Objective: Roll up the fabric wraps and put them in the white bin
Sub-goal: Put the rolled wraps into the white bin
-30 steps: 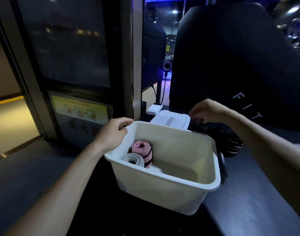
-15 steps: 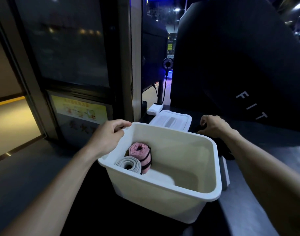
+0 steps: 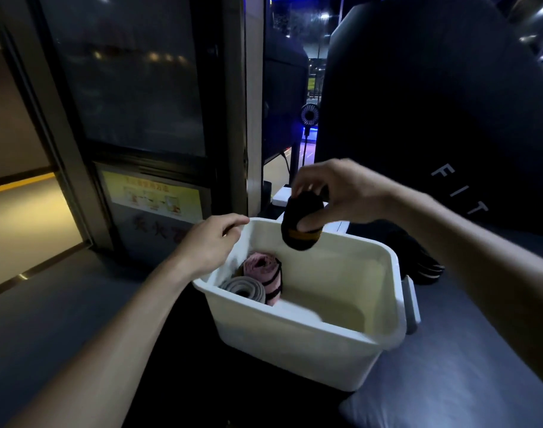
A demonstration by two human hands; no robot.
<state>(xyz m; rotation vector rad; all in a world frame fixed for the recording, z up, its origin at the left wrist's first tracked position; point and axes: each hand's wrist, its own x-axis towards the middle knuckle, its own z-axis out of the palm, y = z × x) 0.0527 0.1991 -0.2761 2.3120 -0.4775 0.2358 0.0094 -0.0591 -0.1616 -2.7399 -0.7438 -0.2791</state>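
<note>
A: Where is the white bin [image 3: 307, 344]?
B: Just below the middle of the view, on a dark surface [image 3: 467, 381]. Its far-left corner, at 10 o'clock on the rim, is gripped by the left hand [image 3: 210, 242], fingers curled over the edge.

A: And the right hand [image 3: 341, 193]?
B: It hangs above the bin's far rim, at about 12 o'clock from the bin's centre. Its fingers and thumb pinch a rolled black wrap [image 3: 301, 223] with an orange band near its lower end. The roll is clear of the bin, in the air above the opening.

A: What lies inside?
B: 2 rolls in the left end, at 9 o'clock: a pink wrap [image 3: 264, 268] with black bands, and a grey wrap [image 3: 242, 287] touching it on the near side.

A: Anything beside the bin?
B: A dark pile of wraps [image 3: 418, 261] at 2 o'clock, outside the right wall; how many I cannot tell. A small fan [image 3: 309, 114] stands far behind, at 12 o'clock.
</note>
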